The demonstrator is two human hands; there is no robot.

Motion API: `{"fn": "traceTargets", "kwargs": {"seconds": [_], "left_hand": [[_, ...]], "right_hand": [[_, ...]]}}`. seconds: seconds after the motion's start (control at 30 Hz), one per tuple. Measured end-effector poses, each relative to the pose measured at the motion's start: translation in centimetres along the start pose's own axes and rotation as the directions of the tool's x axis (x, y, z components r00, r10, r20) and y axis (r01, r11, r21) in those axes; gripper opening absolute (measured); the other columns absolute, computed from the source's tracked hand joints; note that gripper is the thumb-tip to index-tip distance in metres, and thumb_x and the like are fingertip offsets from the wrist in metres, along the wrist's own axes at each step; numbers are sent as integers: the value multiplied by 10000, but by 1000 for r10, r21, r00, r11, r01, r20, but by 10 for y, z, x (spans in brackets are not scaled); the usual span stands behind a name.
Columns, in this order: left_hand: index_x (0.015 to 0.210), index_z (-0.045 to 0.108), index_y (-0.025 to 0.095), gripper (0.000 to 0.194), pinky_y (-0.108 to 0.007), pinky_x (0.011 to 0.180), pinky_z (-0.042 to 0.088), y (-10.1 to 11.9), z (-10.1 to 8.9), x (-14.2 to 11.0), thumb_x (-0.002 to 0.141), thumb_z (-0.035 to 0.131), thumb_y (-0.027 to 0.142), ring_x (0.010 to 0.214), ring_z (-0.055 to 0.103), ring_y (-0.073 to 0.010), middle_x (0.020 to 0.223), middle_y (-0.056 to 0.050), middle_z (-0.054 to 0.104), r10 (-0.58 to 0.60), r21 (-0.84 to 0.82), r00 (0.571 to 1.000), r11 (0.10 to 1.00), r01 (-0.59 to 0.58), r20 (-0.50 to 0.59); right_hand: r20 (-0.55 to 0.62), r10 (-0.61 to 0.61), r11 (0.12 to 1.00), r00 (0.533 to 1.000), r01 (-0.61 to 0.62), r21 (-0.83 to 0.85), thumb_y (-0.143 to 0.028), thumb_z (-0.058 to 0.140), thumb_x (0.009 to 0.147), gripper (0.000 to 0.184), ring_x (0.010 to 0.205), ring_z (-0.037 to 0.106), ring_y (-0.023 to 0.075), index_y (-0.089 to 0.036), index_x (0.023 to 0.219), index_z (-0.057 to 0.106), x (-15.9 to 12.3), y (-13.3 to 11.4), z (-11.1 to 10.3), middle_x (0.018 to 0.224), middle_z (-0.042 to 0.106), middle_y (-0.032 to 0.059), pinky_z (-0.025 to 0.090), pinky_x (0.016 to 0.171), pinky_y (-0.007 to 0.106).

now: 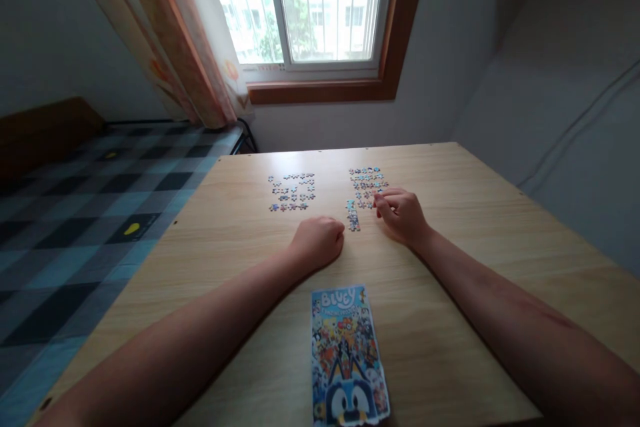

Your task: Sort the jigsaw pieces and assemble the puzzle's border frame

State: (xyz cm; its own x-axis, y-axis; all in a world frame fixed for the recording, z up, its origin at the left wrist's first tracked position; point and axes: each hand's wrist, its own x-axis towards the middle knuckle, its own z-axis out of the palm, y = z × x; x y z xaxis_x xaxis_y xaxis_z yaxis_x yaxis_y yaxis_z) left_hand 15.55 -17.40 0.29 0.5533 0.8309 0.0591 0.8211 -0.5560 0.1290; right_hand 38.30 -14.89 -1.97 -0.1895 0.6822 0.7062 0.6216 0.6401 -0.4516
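Observation:
My left hand point(319, 240) rests on the table as a closed fist, and nothing shows in it. Just right of its knuckles lies a small joined strip of jigsaw puzzle pieces point(353, 219), a few pieces long. My right hand point(400, 213) is closed, thumb and fingers pressed together, at the lower right edge of a group of loose puzzle pieces point(367, 178) laid in rows. Whether a piece is between its fingertips is too small to tell. Farther left, a second group of loose puzzle pieces point(295, 197) is spread in rough rows.
A Bluey picture sheet or box lid point(347, 353) lies on the wooden table point(240, 360) between my forearms, near the front edge. To the left stands a bed with a checked cover point(90, 247). Beyond the table are a curtain point(185, 47) and a barred window point(325, 13).

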Motion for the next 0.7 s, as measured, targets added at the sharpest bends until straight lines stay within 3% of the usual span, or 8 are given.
{"fn": "traceTargets", "kwargs": {"seconds": [0.13,0.43,0.7], "left_hand": [[753,699,193,283,-334,722,491,0,-2,-3,897,457,224,763,661,-215,838,-91,733,16,39,1000,999,-16,17],[784,729,174,321,-367,741,526,3,-9,-7,925,446,231,767,694,-239,848,-122,747,-31,38,998,999,29,54],[823,755,176,371,-378,731,538,2,-9,-9,955,423,277,791,710,-262,851,-129,752,-33,67,997,997,28,72]], "right_hand": [[-10,-33,999,999,33,-7,-347,456,1011,562,668,687,186,-234,471,561,0,-4,1,599,686,26,526,784,332],[16,33,999,999,-34,23,-351,455,1022,572,566,618,162,-222,467,514,-3,-3,3,531,594,10,456,642,300],[25,45,998,999,-46,33,-347,457,1020,561,568,617,176,-226,473,476,-5,0,6,506,566,6,451,644,309]]}}
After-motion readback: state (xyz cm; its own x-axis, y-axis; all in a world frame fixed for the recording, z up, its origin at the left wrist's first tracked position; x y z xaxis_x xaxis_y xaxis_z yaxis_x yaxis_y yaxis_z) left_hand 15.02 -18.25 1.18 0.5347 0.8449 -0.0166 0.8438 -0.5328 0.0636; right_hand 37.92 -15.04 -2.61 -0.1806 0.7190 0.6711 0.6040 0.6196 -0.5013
